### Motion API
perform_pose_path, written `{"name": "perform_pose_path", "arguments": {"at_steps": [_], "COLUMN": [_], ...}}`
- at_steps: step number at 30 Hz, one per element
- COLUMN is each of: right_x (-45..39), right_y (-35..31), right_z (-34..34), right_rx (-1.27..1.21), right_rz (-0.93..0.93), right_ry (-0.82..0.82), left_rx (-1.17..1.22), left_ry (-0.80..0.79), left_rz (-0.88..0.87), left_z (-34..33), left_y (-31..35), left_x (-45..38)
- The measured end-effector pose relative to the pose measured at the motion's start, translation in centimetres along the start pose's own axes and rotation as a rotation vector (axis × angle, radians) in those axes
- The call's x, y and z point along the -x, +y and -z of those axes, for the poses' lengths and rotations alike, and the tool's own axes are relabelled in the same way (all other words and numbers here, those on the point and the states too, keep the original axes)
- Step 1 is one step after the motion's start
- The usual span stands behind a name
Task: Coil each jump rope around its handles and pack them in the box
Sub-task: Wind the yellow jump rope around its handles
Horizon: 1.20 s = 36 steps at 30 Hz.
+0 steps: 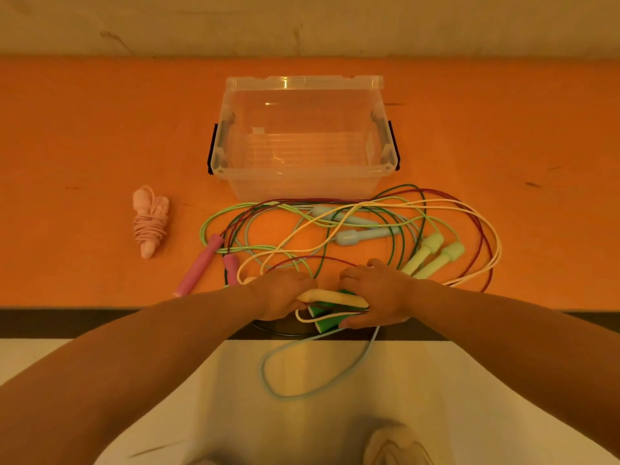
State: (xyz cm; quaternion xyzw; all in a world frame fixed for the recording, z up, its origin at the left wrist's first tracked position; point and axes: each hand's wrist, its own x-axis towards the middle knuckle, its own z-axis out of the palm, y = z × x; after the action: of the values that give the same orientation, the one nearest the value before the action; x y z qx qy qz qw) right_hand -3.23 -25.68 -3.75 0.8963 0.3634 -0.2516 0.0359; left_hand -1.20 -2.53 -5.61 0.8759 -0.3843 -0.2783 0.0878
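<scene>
Fingers (352, 322) of the right hand (379, 297) curl round the cream handle (335, 297) and green handles (327, 322) at lower centre of the frame; the left hand (281, 293) grips the same bundle's other end. Tangled ropes (352, 226) lie on the orange bench (84, 129) just below the clear box (302, 135). One coiled pink rope (150, 223) lies at centre left, well apart from the box.

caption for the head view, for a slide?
Both hands, left and right, gather cream and green handles from tangled jump ropes; clear box empty.
</scene>
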Motion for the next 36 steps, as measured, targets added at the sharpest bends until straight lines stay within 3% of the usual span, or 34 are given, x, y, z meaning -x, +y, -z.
{"name": "perform_pose_path", "arguments": {"at_steps": [4,10,15,20,27,33,36], "right_x": [-0.7,-2.5,-4.7,-5.9,-6.6,-8.4,-9.3], "right_y": [-1.1,-1.3,-2.2,-3.2,-4.1,-6.1,-7.0], "right_z": [0.3,2.3,2.2,2.0,1.8,1.7,1.9], "right_rx": [0.095,0.104,0.206,0.113,0.026,0.091,0.090], "right_rz": [0.010,-0.092,-0.129,-0.162,-0.146,-0.201,-0.262], "right_ry": [0.017,0.164,0.105,0.079,0.137,0.108,0.080], "left_rx": [0.177,-0.191,-0.315,-0.432,-0.212,-0.515,-0.544], "left_ry": [0.061,0.124,0.018,0.005,-0.020,-0.003,0.024], "left_rz": [0.079,0.255,0.361,0.292,0.249,0.227,0.235], "left_z": [1.0,2.7,2.3,2.7,3.1,2.3,2.2], "left_y": [-0.3,-0.7,-0.6,-1.5,-4.5,-4.9,-5.1], "left_x": [1.1,2.4,2.6,2.1,2.7,4.5,4.3]}}
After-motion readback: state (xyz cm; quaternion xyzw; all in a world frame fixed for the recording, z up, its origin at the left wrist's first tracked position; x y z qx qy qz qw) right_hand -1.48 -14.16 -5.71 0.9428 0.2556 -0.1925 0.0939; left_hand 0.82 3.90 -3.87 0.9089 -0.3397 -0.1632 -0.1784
